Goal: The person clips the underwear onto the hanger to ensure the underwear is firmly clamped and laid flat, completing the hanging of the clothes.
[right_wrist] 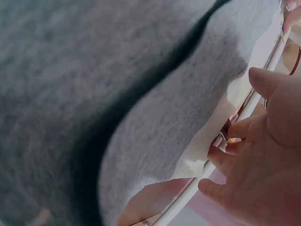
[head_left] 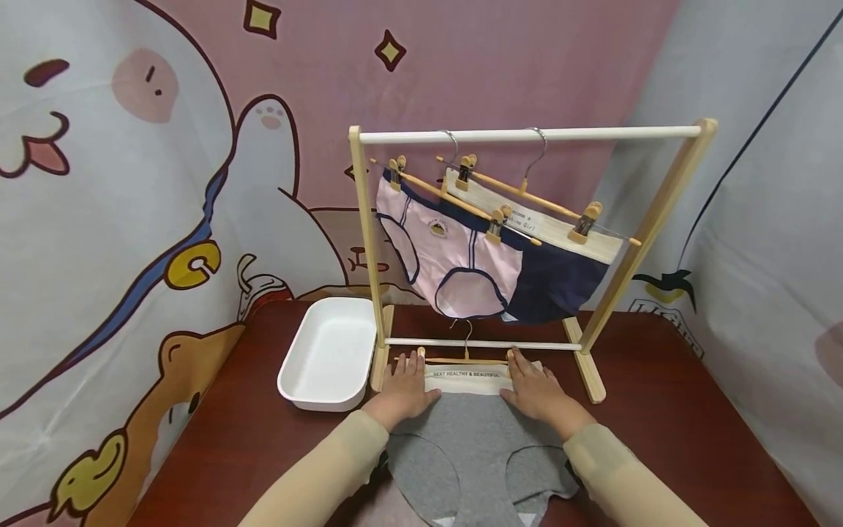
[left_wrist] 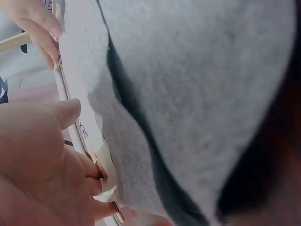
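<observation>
Grey underwear (head_left: 477, 424) with a cream, lettered waistband (head_left: 464, 379) lies spread below the rack, its waistband along a wooden clip hanger (head_left: 454, 360). My left hand (head_left: 405, 391) rests at the waistband's left end, fingers beside the left clip (head_left: 421, 352). At the other end, my right hand (head_left: 536, 391) has its fingers around the right clip (head_left: 510, 354). Both thumbs point inward over the fabric. In the left wrist view the thumb (left_wrist: 70, 112) stands apart from the fingers. The right wrist view has fingertips (right_wrist: 218, 155) right at the waistband and clip.
A wooden rack (head_left: 560, 135) stands behind the hands. Pink underwear (head_left: 454, 245) and navy underwear (head_left: 566, 278) hang from it on clip hangers. Left of it is a white basin (head_left: 329, 351) on the red-brown table (head_left: 678, 439). Pale pink cloth (head_left: 388, 505) shows under the grey pair.
</observation>
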### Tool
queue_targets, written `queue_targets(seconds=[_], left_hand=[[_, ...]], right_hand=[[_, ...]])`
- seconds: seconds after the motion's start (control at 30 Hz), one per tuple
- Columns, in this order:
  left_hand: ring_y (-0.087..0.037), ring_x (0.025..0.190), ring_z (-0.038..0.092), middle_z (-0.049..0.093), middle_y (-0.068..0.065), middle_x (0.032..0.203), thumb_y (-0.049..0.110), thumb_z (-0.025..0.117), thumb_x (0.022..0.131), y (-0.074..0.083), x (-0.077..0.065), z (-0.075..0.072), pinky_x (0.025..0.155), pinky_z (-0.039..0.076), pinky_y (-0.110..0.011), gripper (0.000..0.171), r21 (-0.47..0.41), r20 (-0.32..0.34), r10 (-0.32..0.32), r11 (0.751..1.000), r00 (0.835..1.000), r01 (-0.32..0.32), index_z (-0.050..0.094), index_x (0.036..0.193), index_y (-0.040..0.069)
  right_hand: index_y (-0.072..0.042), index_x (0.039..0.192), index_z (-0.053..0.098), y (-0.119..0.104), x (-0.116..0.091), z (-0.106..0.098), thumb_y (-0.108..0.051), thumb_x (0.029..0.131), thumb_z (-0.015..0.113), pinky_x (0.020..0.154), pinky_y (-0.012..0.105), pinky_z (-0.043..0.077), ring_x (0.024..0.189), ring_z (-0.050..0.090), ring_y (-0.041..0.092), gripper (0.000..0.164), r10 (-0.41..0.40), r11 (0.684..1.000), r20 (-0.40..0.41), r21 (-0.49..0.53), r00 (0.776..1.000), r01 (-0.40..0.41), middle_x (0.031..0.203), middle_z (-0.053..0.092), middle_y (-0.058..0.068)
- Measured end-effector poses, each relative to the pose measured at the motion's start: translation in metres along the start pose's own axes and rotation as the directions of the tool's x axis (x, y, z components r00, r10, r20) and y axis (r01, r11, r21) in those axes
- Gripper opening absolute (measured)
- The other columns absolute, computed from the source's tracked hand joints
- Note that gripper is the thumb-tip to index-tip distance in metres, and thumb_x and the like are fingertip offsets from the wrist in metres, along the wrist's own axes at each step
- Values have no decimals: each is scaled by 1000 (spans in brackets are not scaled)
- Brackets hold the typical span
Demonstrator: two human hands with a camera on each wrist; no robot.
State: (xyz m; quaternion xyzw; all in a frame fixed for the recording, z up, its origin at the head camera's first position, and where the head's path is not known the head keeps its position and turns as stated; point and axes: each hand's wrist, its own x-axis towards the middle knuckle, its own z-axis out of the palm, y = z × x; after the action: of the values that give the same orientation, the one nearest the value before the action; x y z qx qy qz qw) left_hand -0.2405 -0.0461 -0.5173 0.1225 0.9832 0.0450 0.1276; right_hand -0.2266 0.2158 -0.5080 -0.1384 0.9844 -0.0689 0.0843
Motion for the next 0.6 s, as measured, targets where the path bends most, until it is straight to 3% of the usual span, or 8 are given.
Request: queue_targets(seconds=[0.33, 0.4, 0.47, 0.53, 0.57, 0.6], left_hand=[[-33, 145, 12, 13, -14, 158, 58, 45, 92, -2, -1, -1, 113, 17, -54, 84, -58, -1, 8, 998, 1000, -9, 19, 150, 4], [-35, 145, 13, 16, -16, 157, 55, 48, 92, -2, -1, -3, 113, 18, -55, 81, -106, -32, 13, 994, 999, -17, 22, 149, 4], [-36, 143, 18, 22, -18, 155, 49, 53, 92, -3, -1, -7, 111, 23, -55, 75, -164, -108, 22, 986, 994, -40, 29, 147, 5], [-36, 137, 32, 35, -18, 148, 38, 59, 92, -4, -2, -13, 107, 33, -52, 62, -248, -252, 25, 965, 967, -90, 41, 141, 5], [-34, 131, 41, 43, -17, 142, 33, 61, 91, -5, -2, -16, 103, 38, -49, 54, -289, -344, 17, 949, 939, -123, 48, 136, 6], [-31, 124, 48, 50, -16, 134, 27, 62, 90, -6, -3, -20, 98, 42, -45, 46, -324, -443, 4, 932, 897, -164, 53, 130, 7]], right_hand=[[9, 143, 28, -3, 4, -3, -41, 90, 61, 104, 64, 26, 132, 35, 45, 80, 9, 999, 15, -42, 1000, -9, 154, 19, 24], [9, 141, 33, -5, 6, -5, -39, 87, 64, 103, 63, 27, 131, 36, 45, 78, 16, 999, -26, -39, 1000, -17, 152, 24, 25], [9, 137, 40, -9, 10, -7, -35, 85, 67, 102, 61, 30, 129, 39, 44, 74, 16, 999, -92, -30, 996, -19, 148, 30, 25], [7, 133, 46, -15, 14, -9, -32, 84, 67, 99, 59, 34, 127, 42, 42, 66, 11, 1000, -163, -7, 987, -13, 143, 38, 24], [6, 131, 49, -18, 17, -9, -30, 84, 67, 98, 58, 36, 125, 44, 41, 61, 9, 1000, -192, 15, 981, -6, 140, 42, 23], [4, 127, 53, -21, 20, -10, -28, 84, 66, 96, 57, 38, 122, 47, 41, 56, 3, 999, -218, 36, 976, 5, 136, 46, 22]])
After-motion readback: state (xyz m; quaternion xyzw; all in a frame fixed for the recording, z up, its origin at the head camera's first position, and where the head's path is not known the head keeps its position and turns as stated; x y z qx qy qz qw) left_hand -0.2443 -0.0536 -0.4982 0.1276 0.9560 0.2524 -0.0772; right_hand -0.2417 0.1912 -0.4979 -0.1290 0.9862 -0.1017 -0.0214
